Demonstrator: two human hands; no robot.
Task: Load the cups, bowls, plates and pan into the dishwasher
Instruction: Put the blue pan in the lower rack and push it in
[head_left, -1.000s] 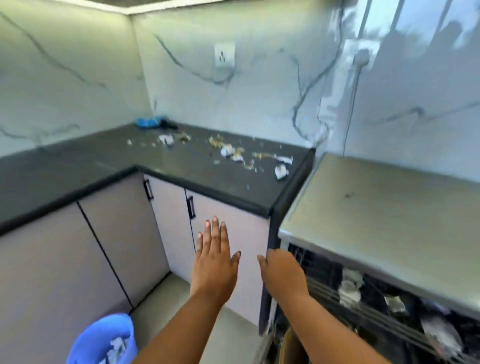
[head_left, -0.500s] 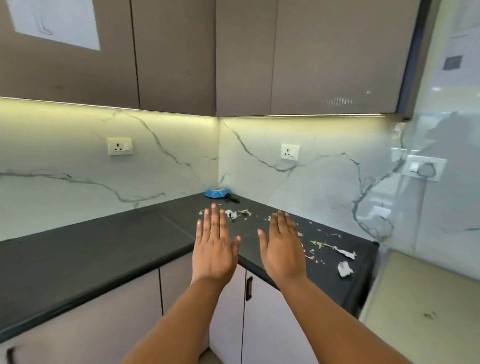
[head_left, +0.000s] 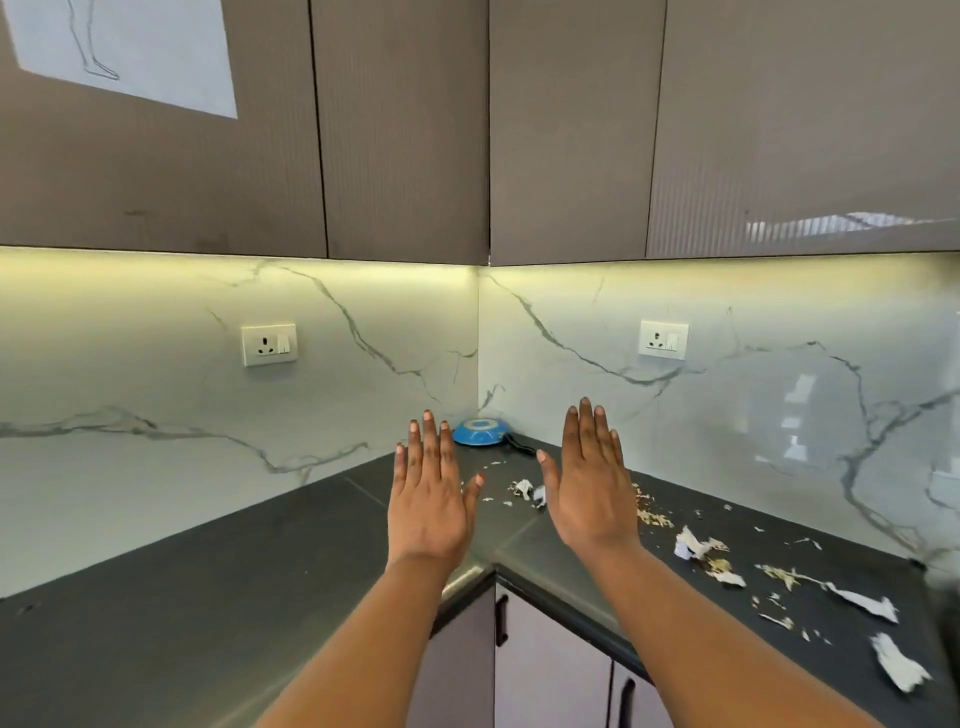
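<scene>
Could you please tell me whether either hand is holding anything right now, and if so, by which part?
Nothing is held. The left hand and right hand are both raised flat, fingers straight, above the counter.

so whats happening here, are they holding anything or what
Nobody is holding anything right now. The person's left hand and right hand are both raised, flat and open, above the dark countertop. A blue pan lies upside down in the back corner, untouched. Torn paper and food scraps are scattered along the right side of the counter. No dishwasher is in view.
</scene>
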